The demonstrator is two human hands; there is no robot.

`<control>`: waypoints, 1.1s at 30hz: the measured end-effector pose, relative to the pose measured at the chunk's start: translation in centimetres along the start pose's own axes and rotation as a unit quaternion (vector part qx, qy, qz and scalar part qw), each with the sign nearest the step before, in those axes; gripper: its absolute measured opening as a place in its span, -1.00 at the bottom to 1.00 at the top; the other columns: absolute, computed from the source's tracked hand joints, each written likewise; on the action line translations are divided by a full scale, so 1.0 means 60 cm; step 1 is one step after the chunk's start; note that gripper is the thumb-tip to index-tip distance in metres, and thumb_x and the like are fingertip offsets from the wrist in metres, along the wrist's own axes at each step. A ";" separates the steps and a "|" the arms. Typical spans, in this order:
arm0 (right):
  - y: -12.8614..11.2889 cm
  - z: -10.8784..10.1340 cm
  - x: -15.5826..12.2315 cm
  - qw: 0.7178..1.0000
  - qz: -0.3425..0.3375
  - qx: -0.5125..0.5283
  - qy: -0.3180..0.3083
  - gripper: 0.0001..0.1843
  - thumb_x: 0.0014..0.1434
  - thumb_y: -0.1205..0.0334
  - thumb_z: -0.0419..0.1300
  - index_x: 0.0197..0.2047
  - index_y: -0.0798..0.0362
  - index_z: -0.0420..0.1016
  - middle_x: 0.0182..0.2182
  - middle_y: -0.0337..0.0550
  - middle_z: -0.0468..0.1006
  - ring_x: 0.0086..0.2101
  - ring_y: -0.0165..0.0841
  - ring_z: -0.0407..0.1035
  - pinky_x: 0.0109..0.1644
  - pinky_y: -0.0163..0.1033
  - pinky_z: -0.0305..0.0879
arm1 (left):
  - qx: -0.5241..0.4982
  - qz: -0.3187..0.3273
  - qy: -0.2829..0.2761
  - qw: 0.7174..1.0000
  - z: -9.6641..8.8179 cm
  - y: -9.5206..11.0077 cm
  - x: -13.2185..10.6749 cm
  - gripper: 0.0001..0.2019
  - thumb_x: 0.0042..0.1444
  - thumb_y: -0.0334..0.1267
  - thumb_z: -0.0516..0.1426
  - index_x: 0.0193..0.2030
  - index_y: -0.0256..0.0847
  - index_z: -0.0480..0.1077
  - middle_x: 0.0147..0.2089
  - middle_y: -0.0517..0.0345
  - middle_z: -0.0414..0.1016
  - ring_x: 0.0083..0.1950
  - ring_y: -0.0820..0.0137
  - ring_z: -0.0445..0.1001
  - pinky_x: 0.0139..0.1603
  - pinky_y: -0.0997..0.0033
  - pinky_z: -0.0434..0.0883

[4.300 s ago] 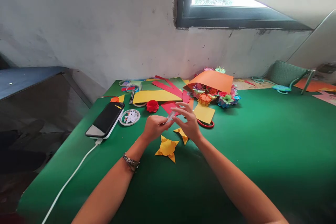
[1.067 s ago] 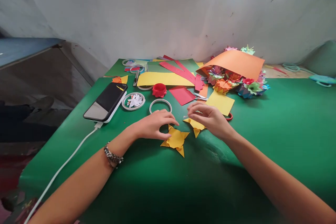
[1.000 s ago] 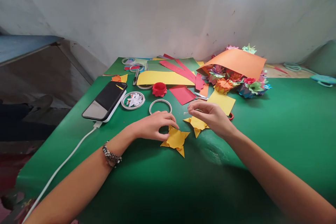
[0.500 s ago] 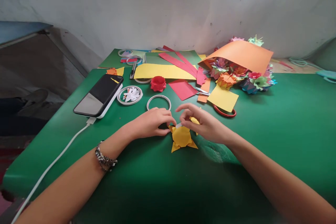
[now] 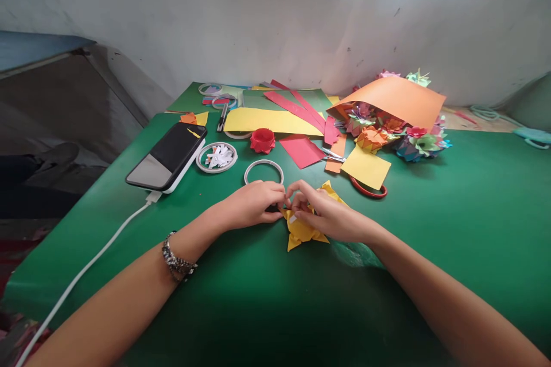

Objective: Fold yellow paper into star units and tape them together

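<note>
A yellow folded paper (image 5: 301,235) with pointed corners lies on the table in front of me. My left hand (image 5: 253,205) is closed at its left corner, thumb and fingertips pinching the point. Above the piece, my right hand (image 5: 329,215) has its fingers curled together and covers part of it. A small white strip, apparently tape (image 5: 293,219), shows at the right fingertips, against the yellow paper. Behind the left hand lies a roll of tape (image 5: 247,172). The exact contact between the fingertips of both hands is partly hidden.
A black phone on a white block (image 5: 167,155), with a white cable (image 5: 97,261), lies left. Behind are a tape ring with white scraps (image 5: 216,157), a red paper cup shape (image 5: 262,141), red-handled scissors (image 5: 372,192) under a yellow square (image 5: 367,166), and paper flowers (image 5: 372,137).
My right hand has moved down and left, closer to my left hand, bringing the white strip lower over the yellow paper. The view has shifted slightly.
</note>
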State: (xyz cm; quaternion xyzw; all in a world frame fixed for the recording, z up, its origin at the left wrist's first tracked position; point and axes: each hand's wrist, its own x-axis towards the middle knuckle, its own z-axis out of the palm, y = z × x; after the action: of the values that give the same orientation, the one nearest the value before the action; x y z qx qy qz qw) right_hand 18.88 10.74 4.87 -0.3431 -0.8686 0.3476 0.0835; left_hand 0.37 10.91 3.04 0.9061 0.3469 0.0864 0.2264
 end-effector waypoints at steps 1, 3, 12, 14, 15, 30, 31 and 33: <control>0.001 0.000 0.000 1.000 -0.001 0.000 -0.002 -0.76 0.09 0.47 -0.08 -0.17 0.00 0.06 -0.47 -0.33 0.36 -0.47 -0.46 0.21 -0.36 -0.31 0.13 | -0.003 -0.001 0.002 1.000 0.000 0.000 0.000 -0.88 0.00 -0.41 0.08 -0.28 -0.25 0.37 -0.29 0.14 0.39 -0.28 0.42 0.35 -0.31 0.52 0.24; 0.001 0.001 0.000 1.000 -0.002 0.001 -0.007 -0.76 0.09 0.46 -0.07 -0.18 0.00 0.06 -0.47 -0.33 0.35 -0.46 -0.46 0.21 -0.34 -0.31 0.14 | -0.007 -0.005 0.006 1.000 0.001 0.000 0.001 -0.89 0.00 -0.41 0.08 -0.31 -0.25 0.37 -0.30 0.14 0.39 -0.28 0.42 0.35 -0.32 0.53 0.24; 0.004 0.011 0.003 0.999 0.026 -0.040 0.013 -0.78 0.05 0.48 -0.06 -0.26 0.00 0.03 -0.51 -0.39 0.25 -0.49 -0.48 0.16 -0.28 -0.28 0.07 | -0.018 -0.008 0.013 1.000 0.000 0.000 0.004 -0.90 -0.04 -0.44 0.07 -0.35 -0.26 0.38 -0.35 0.17 0.37 -0.34 0.46 0.34 -0.38 0.55 0.21; 0.004 0.012 0.003 0.999 0.031 -0.025 0.010 -0.77 0.04 0.48 -0.05 -0.27 0.00 0.02 -0.52 -0.39 0.24 -0.49 -0.48 0.15 -0.31 -0.31 0.06 | -0.013 -0.011 0.014 1.000 -0.001 0.003 0.003 -0.90 -0.04 -0.43 0.06 -0.35 -0.26 0.37 -0.35 0.18 0.37 -0.33 0.46 0.34 -0.38 0.55 0.20; 0.005 0.013 0.004 0.999 0.034 -0.019 0.013 -0.76 0.03 0.49 -0.04 -0.28 0.00 0.02 -0.52 -0.39 0.24 -0.50 -0.49 0.15 -0.33 -0.32 0.05 | -0.007 -0.013 0.018 1.000 -0.002 0.005 0.002 -0.90 -0.04 -0.41 0.06 -0.35 -0.25 0.37 -0.35 0.18 0.37 -0.33 0.46 0.34 -0.38 0.54 0.20; 0.009 0.020 0.005 0.997 0.039 0.020 0.059 -0.78 -0.03 0.48 0.03 -0.38 0.02 0.04 -0.54 -0.37 0.21 -0.53 -0.50 0.13 -0.44 -0.39 0.03 | 0.087 -0.061 0.057 0.993 0.015 0.035 0.007 -0.86 0.01 -0.20 0.02 -0.41 -0.23 0.24 -0.41 0.20 0.34 -0.34 0.37 0.33 -0.40 0.40 0.13; 0.009 0.020 0.005 0.997 0.040 0.018 0.060 -0.78 -0.02 0.47 0.03 -0.37 0.03 0.04 -0.54 -0.36 0.21 -0.53 -0.50 0.14 -0.45 -0.39 0.03 | 0.090 -0.068 0.055 0.992 0.017 0.035 0.008 -0.87 0.01 -0.21 0.02 -0.41 -0.24 0.24 -0.40 0.19 0.34 -0.33 0.36 0.33 -0.39 0.39 0.13; 0.009 0.020 0.004 0.997 0.041 0.006 0.066 -0.78 -0.03 0.47 0.04 -0.37 0.03 0.05 -0.53 -0.35 0.23 -0.52 -0.49 0.15 -0.45 -0.39 0.04 | 0.091 -0.085 0.053 0.991 0.020 0.036 0.010 -0.87 0.00 -0.21 0.03 -0.41 -0.24 0.24 -0.40 0.18 0.34 -0.32 0.34 0.33 -0.38 0.38 0.13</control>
State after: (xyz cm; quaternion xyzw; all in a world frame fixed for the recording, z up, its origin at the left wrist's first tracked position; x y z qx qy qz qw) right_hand 18.49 10.52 3.60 -0.3997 -0.8443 0.3328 0.1288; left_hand 2.45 9.49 3.01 0.8841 0.4409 0.0829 0.1308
